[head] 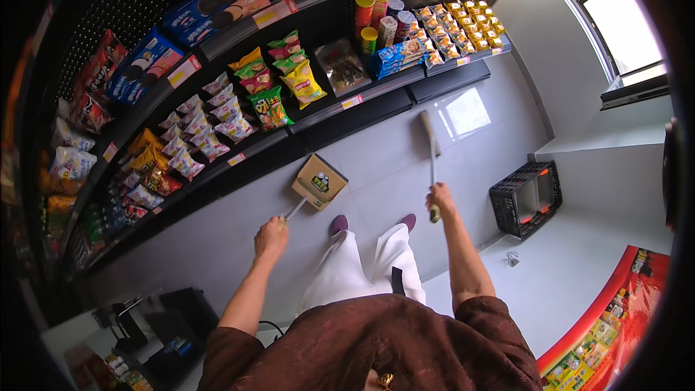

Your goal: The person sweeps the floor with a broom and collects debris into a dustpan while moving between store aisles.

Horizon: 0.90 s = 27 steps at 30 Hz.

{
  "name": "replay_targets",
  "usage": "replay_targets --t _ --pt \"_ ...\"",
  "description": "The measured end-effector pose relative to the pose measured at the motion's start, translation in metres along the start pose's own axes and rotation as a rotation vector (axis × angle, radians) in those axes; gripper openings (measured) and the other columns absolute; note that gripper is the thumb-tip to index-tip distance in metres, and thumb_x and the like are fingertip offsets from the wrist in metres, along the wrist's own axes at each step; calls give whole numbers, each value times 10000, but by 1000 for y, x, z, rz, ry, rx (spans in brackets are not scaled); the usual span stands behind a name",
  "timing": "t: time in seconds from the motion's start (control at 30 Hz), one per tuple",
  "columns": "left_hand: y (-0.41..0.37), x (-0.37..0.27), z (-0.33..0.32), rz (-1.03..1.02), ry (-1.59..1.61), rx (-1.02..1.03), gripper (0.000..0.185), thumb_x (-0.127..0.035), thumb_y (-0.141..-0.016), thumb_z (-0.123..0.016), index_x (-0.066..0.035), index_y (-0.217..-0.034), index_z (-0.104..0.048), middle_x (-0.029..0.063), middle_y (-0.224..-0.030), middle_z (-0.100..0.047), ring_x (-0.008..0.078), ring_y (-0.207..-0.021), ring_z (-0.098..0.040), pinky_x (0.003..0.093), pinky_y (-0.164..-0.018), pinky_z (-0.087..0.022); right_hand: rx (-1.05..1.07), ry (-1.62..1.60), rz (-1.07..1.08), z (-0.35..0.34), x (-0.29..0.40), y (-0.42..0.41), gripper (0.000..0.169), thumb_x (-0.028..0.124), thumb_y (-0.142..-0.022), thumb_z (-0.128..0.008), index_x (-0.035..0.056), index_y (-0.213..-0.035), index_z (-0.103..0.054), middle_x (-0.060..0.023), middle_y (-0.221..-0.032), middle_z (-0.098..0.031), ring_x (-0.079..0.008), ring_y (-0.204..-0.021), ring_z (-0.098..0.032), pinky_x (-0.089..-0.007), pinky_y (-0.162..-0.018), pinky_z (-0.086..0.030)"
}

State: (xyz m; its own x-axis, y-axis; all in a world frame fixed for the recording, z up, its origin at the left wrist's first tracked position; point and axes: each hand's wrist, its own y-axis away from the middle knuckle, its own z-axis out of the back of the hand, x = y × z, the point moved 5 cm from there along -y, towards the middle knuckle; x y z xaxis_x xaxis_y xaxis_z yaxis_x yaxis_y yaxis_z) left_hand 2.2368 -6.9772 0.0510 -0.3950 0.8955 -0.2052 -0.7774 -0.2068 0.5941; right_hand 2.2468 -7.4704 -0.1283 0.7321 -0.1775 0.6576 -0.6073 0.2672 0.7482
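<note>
My left hand [271, 241] grips the handle of a long-handled dustpan [320, 179], whose tan pan bears a printed picture and rests at the floor close to the shelf base. In my right hand [443, 199] is the handle of a broom [433, 162]. The broom head [430, 131] meets the grey tiled floor [374, 184] to the right of the dustpan, apart from it. Between the two tools, nearer me, are my purple shoes [340, 224]. No debris can be made out on the floor or in the pan.
Dark store shelves [320, 119] curve along the front and left, holding bagged snacks [271, 108], canisters [383, 16] and small wrapped cakes [461, 24]. A black plastic crate [525, 198] stands at right near a white wall. A red printed display [613, 309] sits lower right.
</note>
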Motion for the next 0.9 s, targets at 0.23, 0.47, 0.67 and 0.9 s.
replay_targets --t 0.23,0.47,0.67,0.9 --pt "-19 44 -7 -22 39 -29 261 -254 -862 -600 -44 -1015 -573 199 -985 -662 394 -948 -619 472 -828 -494 391 100 -260 -125 -98 142 464 190 -907 -559 139 -1327 -368 -80 -812 -547 -182 -559 -532 -345 -443 -477" --pt "-20 61 7 -33 49 34 266 -264 -856 -598 -43 -1003 -575 202 -971 -660 400 -944 -613 477 -822 -485 435 378 -292 -110 -45 247 497 228 -914 -546 66 -1370 -432 -26 -647 -510 -130 -471 -462 -278 -445 -386" --pt "-11 76 23 -149 13 83 258 -245 -857 -589 -58 -1034 -582 190 -965 -663 396 -944 -613 464 -820 -483 232 18 -347 -62 -70 314 498 167 -912 -511 114 -1397 -408 -44 -644 -493 -132 -456 -441 -272 -416 -353" --pt "-2 66 27 -272 -38 117 321 -233 -852 -600 -116 -1151 -593 170 -985 -667 382 -946 -617 445 -829 -485 -157 -312 -270 9 -138 310 511 236 -933 -524 152 -1406 -349 -50 -649 -481 -124 -445 -429 -250 -367 -330"
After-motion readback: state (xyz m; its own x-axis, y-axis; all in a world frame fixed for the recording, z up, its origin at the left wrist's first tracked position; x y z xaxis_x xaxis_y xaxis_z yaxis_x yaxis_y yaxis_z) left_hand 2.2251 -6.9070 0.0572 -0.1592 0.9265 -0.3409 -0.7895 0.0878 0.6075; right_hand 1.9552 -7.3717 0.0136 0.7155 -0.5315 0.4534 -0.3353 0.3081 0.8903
